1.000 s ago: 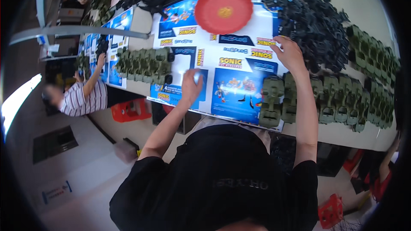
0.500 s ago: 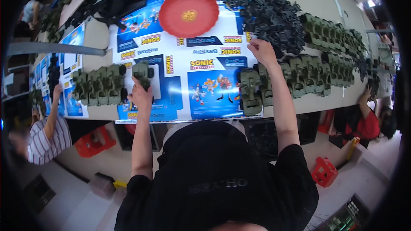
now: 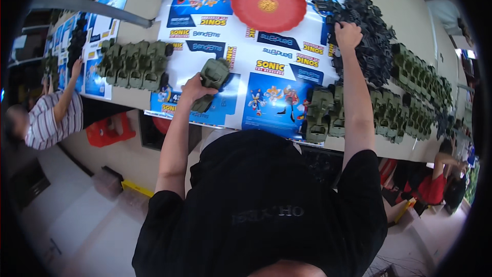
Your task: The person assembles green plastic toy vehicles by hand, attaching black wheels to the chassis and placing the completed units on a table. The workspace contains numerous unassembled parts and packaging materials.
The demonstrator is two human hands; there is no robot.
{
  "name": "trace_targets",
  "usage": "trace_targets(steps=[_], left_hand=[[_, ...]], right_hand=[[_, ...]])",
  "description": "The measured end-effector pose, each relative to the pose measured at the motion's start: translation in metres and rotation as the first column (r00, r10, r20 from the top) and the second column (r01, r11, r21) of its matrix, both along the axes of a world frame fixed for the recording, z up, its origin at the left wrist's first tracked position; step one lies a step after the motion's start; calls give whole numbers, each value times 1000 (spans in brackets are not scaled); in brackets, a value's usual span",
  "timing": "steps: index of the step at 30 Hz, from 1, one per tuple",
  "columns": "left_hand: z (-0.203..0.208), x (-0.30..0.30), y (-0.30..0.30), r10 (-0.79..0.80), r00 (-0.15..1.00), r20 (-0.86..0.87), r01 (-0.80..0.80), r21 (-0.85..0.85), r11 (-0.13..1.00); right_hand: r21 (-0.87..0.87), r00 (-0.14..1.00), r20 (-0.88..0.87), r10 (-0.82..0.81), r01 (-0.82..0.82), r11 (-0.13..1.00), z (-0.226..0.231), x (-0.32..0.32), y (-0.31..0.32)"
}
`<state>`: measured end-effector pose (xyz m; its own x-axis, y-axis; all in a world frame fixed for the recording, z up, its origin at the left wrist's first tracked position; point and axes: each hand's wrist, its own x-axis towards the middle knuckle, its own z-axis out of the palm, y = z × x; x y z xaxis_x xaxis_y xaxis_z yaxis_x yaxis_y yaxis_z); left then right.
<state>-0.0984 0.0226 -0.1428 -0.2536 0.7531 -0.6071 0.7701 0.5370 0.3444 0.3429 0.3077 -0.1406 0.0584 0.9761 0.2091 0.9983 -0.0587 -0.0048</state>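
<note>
My left hand (image 3: pixel 199 88) is closed around the near end of an olive-green toy vehicle (image 3: pixel 214 73), which lies at a slant over the printed sheet (image 3: pixel 230 100). My right hand (image 3: pixel 349 36) reaches to the left edge of a heap of black plastic parts (image 3: pixel 368 46). Its fingers are bent together there; whether a part is between them is too small to make out. Rows of similar green toy vehicles stand to the left (image 3: pixel 134 64) and to the right, with the nearest right-hand vehicle (image 3: pixel 319 115) beside my right forearm.
A red scalloped plate (image 3: pixel 243 5) with a yellow centre sits at the far side. A grey metal bar (image 3: pixel 89 7) crosses the upper left. A person in a striped shirt (image 3: pixel 54 120) works at left, another in red (image 3: pixel 431 189) at right. A red stool (image 3: pixel 110 129) stands below the table.
My view has shifted. My left hand now grips the toy vehicle, which has turned to a slant. My right hand has moved farther out to the edge of the black heap.
</note>
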Motion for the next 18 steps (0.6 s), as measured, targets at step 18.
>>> trace_targets(steps=[18], left_hand=[[85,70,-39,-158,725,671,-121,350,929]], right_hand=[[137,764,-196,615,-599,789,-14,-100,-252]])
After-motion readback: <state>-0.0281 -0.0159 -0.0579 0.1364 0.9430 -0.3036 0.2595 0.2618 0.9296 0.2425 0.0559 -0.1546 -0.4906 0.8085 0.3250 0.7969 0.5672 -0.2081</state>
